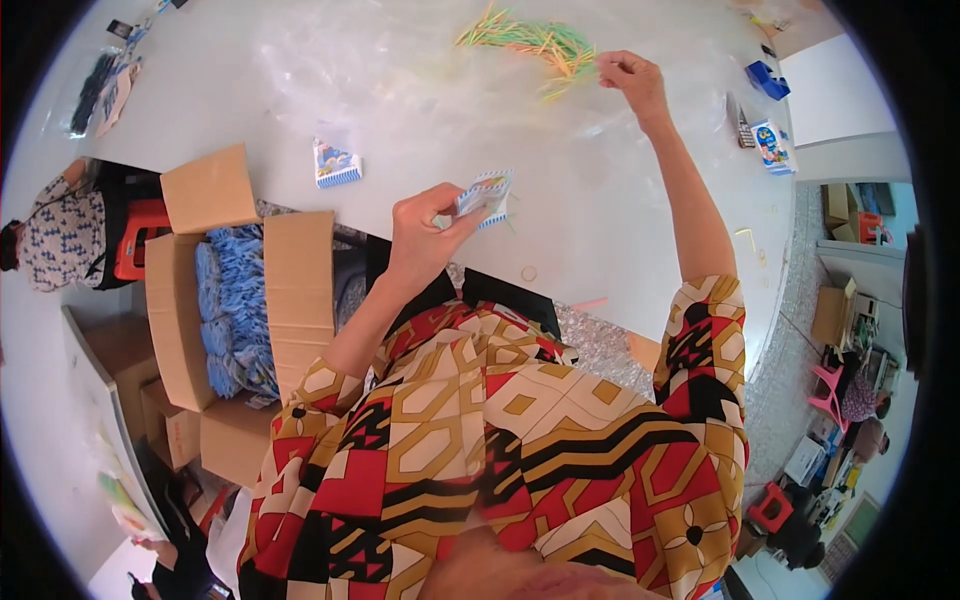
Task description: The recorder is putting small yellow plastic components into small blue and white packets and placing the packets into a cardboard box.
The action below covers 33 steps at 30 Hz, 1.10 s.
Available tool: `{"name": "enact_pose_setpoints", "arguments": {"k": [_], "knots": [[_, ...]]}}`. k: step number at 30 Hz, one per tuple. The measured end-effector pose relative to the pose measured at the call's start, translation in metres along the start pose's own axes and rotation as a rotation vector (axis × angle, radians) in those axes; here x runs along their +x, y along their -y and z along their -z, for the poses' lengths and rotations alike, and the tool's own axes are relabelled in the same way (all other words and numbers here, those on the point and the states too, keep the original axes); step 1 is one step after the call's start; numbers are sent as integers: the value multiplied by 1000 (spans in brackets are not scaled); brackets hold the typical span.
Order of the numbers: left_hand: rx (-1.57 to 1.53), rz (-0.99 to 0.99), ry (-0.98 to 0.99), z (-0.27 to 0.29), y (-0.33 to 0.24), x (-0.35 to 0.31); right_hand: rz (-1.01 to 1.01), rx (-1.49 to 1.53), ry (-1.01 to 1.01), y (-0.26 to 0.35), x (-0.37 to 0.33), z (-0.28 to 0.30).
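My left hand (425,232) grips a small blue-and-white packet (488,196) between thumb and fingers, above the near part of the table. The packet looks tilted, with a striped edge. My right arm reaches far forward, and my right hand (636,84) is pinched closed at the right edge of a loose pile of thin yellow, green and orange strips (540,42). Whether strips are between those fingertips is too small to tell. A blue-and-white box (337,163) stands on the table left of my left hand.
An open cardboard box (298,290) full of bundled blue material (238,310) is at my left. Clear plastic sheeting (340,60) covers the far table. A blue-and-white pack (772,146) and a dark blue holder (767,80) lie at the right edge. Other people sit on both sides.
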<state>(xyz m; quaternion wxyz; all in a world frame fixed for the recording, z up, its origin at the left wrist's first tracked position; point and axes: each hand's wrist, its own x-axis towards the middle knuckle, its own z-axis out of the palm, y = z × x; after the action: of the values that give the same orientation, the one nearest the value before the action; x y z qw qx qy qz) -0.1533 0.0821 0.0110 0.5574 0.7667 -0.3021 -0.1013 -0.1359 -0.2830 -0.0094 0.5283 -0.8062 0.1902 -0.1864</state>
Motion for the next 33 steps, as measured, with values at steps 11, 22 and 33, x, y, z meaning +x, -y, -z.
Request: {"name": "enact_pose_setpoints", "arguments": {"k": [11,22,33], "knots": [[2,-114,16,1,-6,4,246,261,328,143,-118,-13],[-74,-88,56,-1,-11,2,426,263,547,150,-140,-33],[-28,-186,24,-1,-12,1,411,-197,603,166,-144,-46]]}}
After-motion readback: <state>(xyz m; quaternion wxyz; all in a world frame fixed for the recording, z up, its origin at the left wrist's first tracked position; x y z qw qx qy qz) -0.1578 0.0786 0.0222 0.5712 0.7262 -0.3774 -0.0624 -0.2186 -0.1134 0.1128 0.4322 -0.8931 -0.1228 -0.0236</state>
